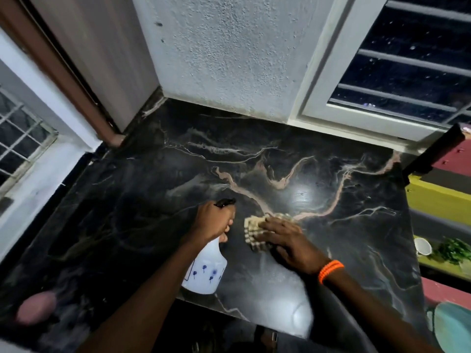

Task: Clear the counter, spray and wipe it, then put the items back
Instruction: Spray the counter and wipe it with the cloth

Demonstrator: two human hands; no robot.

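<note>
A black marble counter (318, 154) with pale veins fills the middle of the view. My left hand (212, 220) grips the neck of a white spray bottle (206, 268) with blue flower marks; its black nozzle (225, 202) points away from me over the stone. Just to the right, my right hand (285, 240) lies flat with straight fingers on a beige checked cloth (253, 229), pressing it onto the counter. An orange bead band circles that wrist.
A rough white wall (229, 54) and a window frame (326, 80) back the counter. Right of its edge are coloured shelves (443, 197), a white cup (422, 246) and green leaves (452, 250). A brown door frame (58, 59) stands at the left.
</note>
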